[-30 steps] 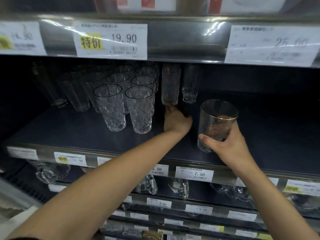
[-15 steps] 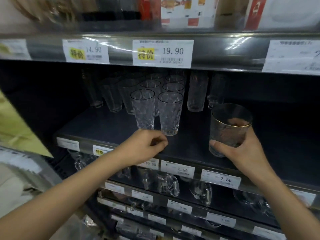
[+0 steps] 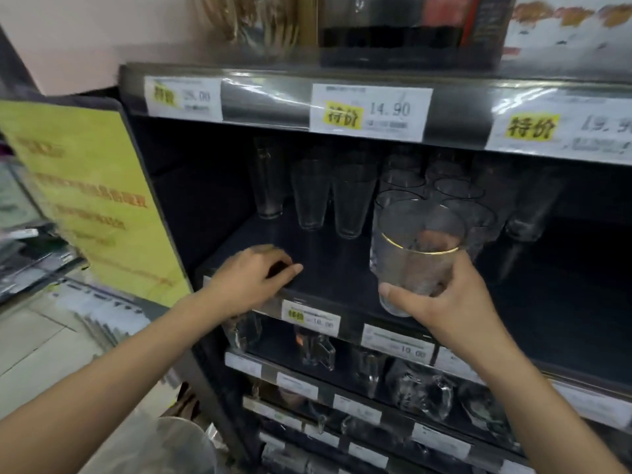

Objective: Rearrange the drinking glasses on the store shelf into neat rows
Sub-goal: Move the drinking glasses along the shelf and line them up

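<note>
My right hand [image 3: 444, 306] grips a clear gold-rimmed glass [image 3: 415, 254] by its lower half, lifted above the front of the dark shelf [image 3: 335, 275]. My left hand [image 3: 253, 278] hovers over the shelf's front left edge with fingers curled and nothing in it. Three plain tall glasses [image 3: 311, 196] stand in a row at the back left of the shelf. Behind the held glass stand several more glasses [image 3: 455, 189], partly hidden by it. Another tall glass [image 3: 526, 206] stands further right.
A shelf lip with price tags [image 3: 371, 111] hangs close above the glasses. Lower shelves hold glass mugs [image 3: 314, 350] and more glassware. A yellow sign [image 3: 89, 196] covers the shelf unit's left end panel. The shelf's right part [image 3: 564, 285] is dark and bare.
The view has swung left along the shelf. My left hand pulled back from the rear glasses to the front left edge. My right hand carried the gold-rimmed glass leftward, in front of the glass cluster.
</note>
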Demonstrator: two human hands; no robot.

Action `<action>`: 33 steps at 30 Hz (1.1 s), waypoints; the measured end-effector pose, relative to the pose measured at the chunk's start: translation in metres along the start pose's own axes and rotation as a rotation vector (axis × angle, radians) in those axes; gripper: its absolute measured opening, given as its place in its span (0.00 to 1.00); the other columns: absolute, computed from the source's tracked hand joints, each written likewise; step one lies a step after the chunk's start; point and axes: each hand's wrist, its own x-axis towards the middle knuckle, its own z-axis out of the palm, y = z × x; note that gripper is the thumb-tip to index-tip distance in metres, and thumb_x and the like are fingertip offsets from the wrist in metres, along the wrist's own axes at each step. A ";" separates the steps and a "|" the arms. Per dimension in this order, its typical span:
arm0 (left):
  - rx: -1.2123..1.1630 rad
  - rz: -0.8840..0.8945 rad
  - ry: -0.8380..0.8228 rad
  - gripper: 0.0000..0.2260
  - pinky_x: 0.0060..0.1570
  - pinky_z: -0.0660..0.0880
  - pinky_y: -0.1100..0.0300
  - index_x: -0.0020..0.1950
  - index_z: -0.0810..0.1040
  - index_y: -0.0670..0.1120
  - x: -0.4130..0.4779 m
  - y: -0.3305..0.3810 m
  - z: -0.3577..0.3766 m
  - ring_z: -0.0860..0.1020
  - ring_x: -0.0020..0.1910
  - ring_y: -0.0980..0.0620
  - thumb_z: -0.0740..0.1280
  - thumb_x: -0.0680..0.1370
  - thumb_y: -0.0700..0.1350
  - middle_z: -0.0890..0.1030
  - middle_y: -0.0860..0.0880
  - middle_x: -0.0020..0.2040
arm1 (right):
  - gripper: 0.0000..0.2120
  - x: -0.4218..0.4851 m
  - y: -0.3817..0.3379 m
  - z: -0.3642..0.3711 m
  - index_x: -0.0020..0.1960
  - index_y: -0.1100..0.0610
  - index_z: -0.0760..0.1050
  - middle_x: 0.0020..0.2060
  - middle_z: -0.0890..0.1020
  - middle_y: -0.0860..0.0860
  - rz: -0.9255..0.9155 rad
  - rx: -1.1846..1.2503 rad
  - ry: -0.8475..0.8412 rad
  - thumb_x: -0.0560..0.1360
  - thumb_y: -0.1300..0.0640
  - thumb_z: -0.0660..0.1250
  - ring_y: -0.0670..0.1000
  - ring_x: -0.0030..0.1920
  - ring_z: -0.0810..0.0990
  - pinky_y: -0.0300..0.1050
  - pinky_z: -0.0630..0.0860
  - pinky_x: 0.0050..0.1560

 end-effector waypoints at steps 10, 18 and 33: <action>0.094 0.058 -0.055 0.38 0.71 0.61 0.59 0.73 0.71 0.53 0.026 -0.050 0.016 0.61 0.76 0.54 0.37 0.74 0.68 0.67 0.52 0.76 | 0.25 0.029 -0.009 0.096 0.56 0.46 0.70 0.47 0.80 0.40 0.103 -0.049 0.117 0.66 0.51 0.80 0.34 0.43 0.79 0.25 0.71 0.35; 0.123 0.079 -0.027 0.39 0.70 0.63 0.56 0.74 0.69 0.54 0.031 -0.057 0.025 0.61 0.76 0.53 0.35 0.72 0.66 0.66 0.52 0.77 | 0.27 0.055 0.002 0.132 0.58 0.51 0.70 0.47 0.81 0.42 0.173 -0.060 0.248 0.65 0.49 0.80 0.41 0.48 0.80 0.32 0.71 0.41; 0.178 0.113 -0.034 0.39 0.72 0.60 0.56 0.75 0.67 0.53 0.030 -0.057 0.025 0.59 0.77 0.53 0.34 0.72 0.65 0.65 0.51 0.77 | 0.32 0.078 0.006 0.148 0.64 0.51 0.66 0.53 0.81 0.46 0.177 -0.105 0.315 0.67 0.48 0.79 0.46 0.51 0.80 0.32 0.72 0.45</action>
